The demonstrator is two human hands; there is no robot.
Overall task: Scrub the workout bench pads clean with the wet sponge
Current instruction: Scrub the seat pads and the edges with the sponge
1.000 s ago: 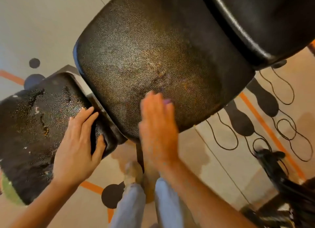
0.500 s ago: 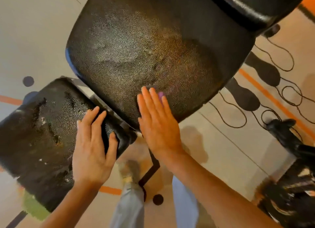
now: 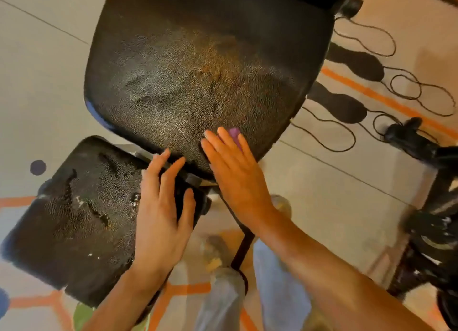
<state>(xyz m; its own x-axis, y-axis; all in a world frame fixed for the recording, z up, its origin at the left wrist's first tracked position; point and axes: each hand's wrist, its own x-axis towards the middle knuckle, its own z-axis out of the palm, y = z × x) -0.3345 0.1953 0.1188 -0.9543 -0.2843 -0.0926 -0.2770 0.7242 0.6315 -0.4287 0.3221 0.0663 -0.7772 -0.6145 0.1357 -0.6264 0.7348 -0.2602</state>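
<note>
Fingers (image 3: 224,145) flat over purple sponge (image 3: 234,133)

Workout bench pads and purple sponge, viewed from above.
The large black pad (image 3: 198,73), pebble-textured, glistens with wet streaks across its middle. The smaller black pad (image 3: 81,219) lies just beside its near-left edge, worn and cracked, flecked with white. Only a purple corner of the sponge (image 3: 234,133) shows, on the large pad's near edge.
</note>
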